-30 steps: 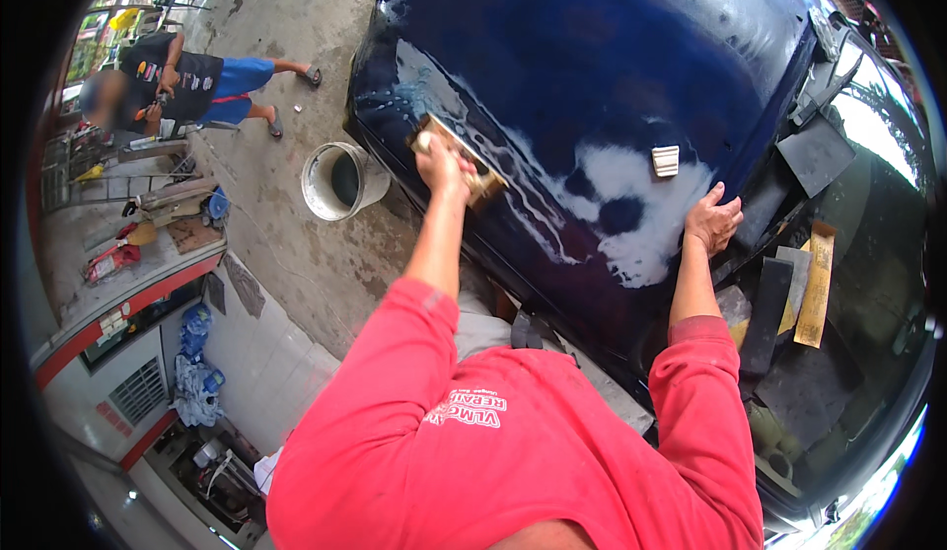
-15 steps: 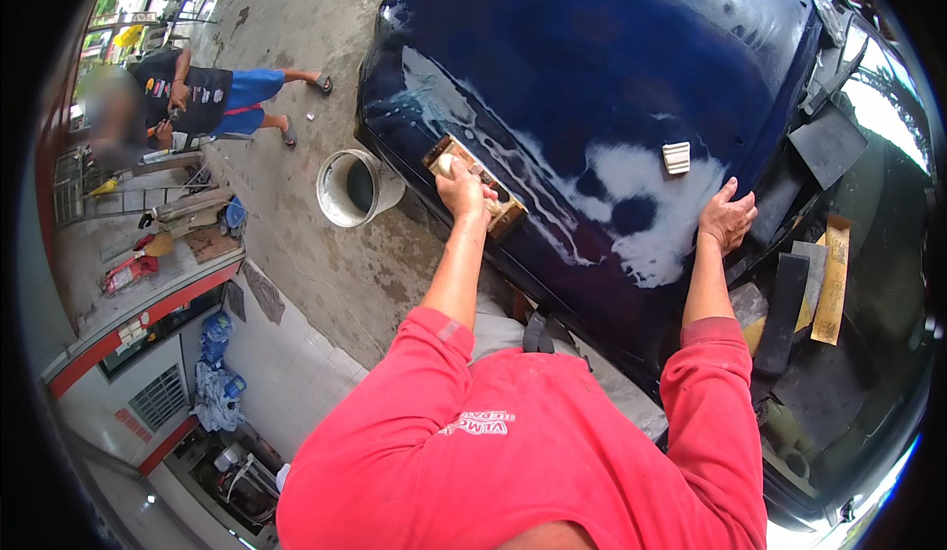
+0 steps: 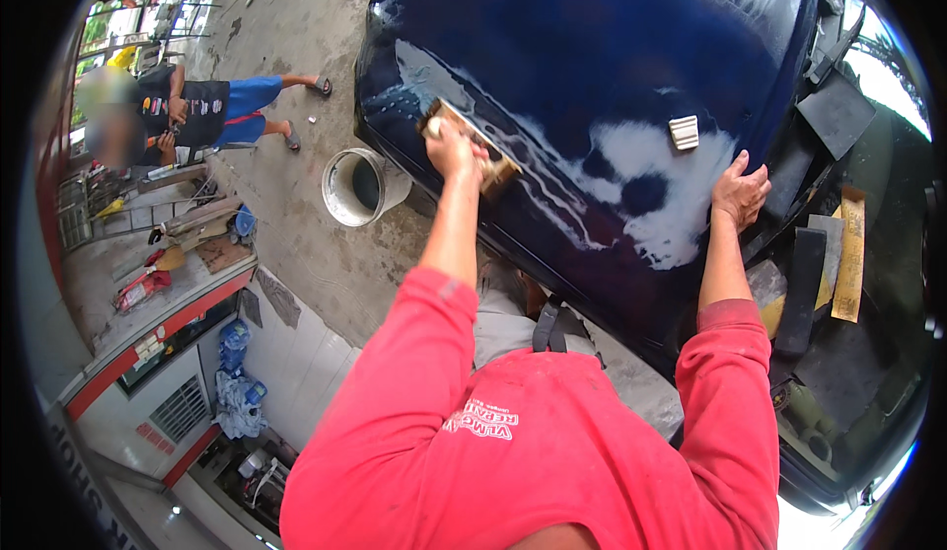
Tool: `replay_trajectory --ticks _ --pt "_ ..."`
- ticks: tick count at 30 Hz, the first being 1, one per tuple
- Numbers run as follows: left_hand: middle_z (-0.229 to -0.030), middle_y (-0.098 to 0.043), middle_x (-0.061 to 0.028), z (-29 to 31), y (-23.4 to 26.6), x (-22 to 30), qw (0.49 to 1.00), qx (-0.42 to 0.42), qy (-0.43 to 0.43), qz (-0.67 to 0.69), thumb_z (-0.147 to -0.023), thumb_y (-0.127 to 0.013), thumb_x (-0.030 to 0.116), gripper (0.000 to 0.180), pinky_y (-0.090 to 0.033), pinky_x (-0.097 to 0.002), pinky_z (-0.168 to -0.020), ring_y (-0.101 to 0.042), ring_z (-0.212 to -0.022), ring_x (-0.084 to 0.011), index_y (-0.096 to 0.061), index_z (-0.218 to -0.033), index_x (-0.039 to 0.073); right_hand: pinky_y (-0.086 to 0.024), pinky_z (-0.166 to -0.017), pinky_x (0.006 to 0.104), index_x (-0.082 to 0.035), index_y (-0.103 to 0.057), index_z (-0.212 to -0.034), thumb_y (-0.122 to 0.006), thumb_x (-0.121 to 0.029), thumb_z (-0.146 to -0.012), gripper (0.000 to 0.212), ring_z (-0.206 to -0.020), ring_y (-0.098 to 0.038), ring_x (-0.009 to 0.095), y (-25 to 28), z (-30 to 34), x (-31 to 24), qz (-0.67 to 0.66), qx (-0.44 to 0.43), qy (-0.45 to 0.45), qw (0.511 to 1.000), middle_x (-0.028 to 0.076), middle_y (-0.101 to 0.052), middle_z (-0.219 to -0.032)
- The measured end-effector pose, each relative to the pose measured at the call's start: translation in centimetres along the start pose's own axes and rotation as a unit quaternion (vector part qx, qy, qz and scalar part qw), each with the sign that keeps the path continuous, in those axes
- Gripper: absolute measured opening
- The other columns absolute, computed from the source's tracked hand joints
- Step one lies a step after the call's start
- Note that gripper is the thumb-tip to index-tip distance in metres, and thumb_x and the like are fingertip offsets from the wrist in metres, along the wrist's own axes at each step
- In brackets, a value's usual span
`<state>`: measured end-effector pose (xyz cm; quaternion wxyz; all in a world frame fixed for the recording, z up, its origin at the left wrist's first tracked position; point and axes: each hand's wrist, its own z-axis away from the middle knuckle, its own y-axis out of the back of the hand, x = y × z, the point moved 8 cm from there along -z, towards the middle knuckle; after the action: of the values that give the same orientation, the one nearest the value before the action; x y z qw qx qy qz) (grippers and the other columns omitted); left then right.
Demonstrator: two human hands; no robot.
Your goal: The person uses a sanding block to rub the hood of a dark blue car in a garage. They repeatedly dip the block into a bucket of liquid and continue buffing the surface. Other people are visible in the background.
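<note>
So from the head cam, the left hand (image 3: 457, 153) is wrapped around a long brownish block (image 3: 501, 166), kinda blurry, down on the streaky wet bit of a dark blue car hood (image 3: 552, 47) near its front edge. Hands are well apart: the right hand (image 3: 740, 195) just lies on the hood by the windshield side, fingers loosely spread. Close to it there's a pale ribbed block (image 3: 683, 133). White bucket (image 3: 393, 192) sits on the floor (image 3: 296, 76) beyond the front edge.
</note>
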<state>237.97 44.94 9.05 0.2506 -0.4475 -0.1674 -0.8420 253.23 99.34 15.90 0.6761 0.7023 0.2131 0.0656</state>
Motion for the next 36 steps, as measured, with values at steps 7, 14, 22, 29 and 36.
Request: replay_trajectory --ticks 7,14,22,29,36 --pt "-0.069 -0.06 -0.0105 1.3 1.3 -2.1 0.998 0.034 0.061 0.002 -0.111 -0.053 0.031 0.035 -0.05 -0.0344 -0.034 -0.053 -0.038 -0.0183 -0.058 -0.105 -0.003 -0.054 -0.105 0.0535 -0.006 -0.056 -0.149 -0.05 -0.063 -0.107 0.071 -0.133 -0.061 0.041 0.2 -0.1 -0.1 -0.006 -0.007 -0.003 1.0 0.021 -0.061 -0.144" --pt "-0.066 -0.057 -0.0064 0.1 0.2 0.8 0.998 0.037 -0.006 -0.054 -0.112 -0.048 0.033 0.033 -0.052 -0.0363 -0.041 -0.054 -0.044 -0.0173 -0.056 -0.101 0.003 -0.054 -0.106 0.053 -0.006 -0.057 -0.149 -0.05 -0.063 -0.107 0.071 -0.132 -0.062 0.041 0.2 -0.1 -0.3 -0.012 0.003 0.002 1.0 0.022 -0.061 -0.144" --pt "-0.074 -0.063 -0.0116 0.9 1.3 -2.3 0.998 0.023 0.049 0.017 -0.111 -0.054 0.031 0.031 -0.048 -0.0341 -0.032 -0.052 -0.036 -0.0174 -0.054 -0.12 0.001 -0.053 -0.104 0.0543 -0.008 -0.058 -0.149 -0.051 -0.064 -0.105 0.071 -0.13 -0.063 0.042 0.4 0.0 -0.2 -0.015 0.014 -0.007 1.0 0.02 -0.062 -0.144" --pt "-0.065 -0.057 -0.0071 0.6 0.6 0.0 0.997 0.074 0.019 0.012 -0.108 -0.057 0.033 0.031 -0.049 -0.037 -0.032 -0.054 -0.037 -0.0176 -0.057 -0.099 0.003 -0.053 -0.104 0.054 -0.007 -0.058 -0.149 -0.051 -0.063 -0.106 0.071 -0.13 -0.063 0.041 0.5 0.0 -0.2 -0.003 0.007 -0.016 1.0 0.02 -0.063 -0.142" --pt "-0.068 -0.06 -0.0092 0.7 0.3 0.5 0.998 0.056 -0.028 -0.015 -0.11 -0.057 0.035 0.035 -0.048 -0.037 -0.033 -0.055 -0.038 -0.0182 -0.056 -0.104 0.0 -0.053 -0.103 0.0544 -0.008 -0.058 -0.148 -0.05 -0.063 -0.106 0.07 -0.129 -0.063 0.042 0.3 0.0 -0.1 0.004 0.012 -0.003 1.0 0.02 -0.063 -0.141"
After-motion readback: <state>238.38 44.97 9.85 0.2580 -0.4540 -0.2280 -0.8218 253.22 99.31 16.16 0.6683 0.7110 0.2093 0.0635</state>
